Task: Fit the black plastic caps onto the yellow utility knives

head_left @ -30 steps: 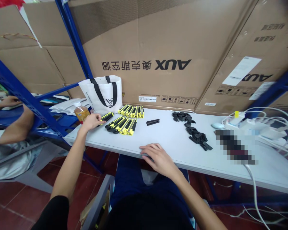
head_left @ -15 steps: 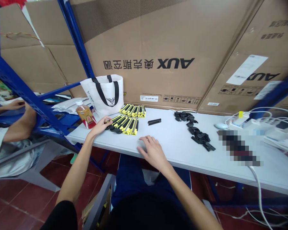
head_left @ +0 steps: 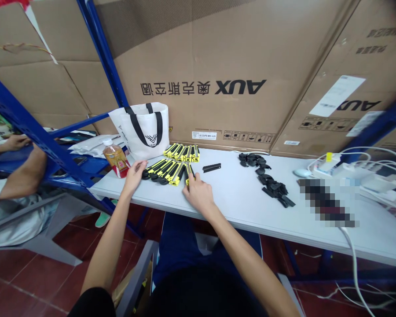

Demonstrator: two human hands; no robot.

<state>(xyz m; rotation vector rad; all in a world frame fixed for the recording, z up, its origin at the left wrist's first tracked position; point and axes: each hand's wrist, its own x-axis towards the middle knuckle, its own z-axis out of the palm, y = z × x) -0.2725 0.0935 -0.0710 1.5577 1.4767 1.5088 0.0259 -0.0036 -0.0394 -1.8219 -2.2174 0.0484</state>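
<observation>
Head view: both open hands (head_left: 198, 193) flank yellow-black knives (head_left: 166, 171); bottle (head_left: 118, 159) beside.

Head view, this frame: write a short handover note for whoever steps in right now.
Left hand: open, fingers at the left end of the near row of yellow-and-black parts.
Right hand: at the row's right end, fingertips on the last piece; grip unclear.
Second row lies behind, by the white tote bag.
One loose black strip and a pile of black pieces sit to the right on the table.
Done: two rows laid out. Left: strip and pile untouched.
</observation>
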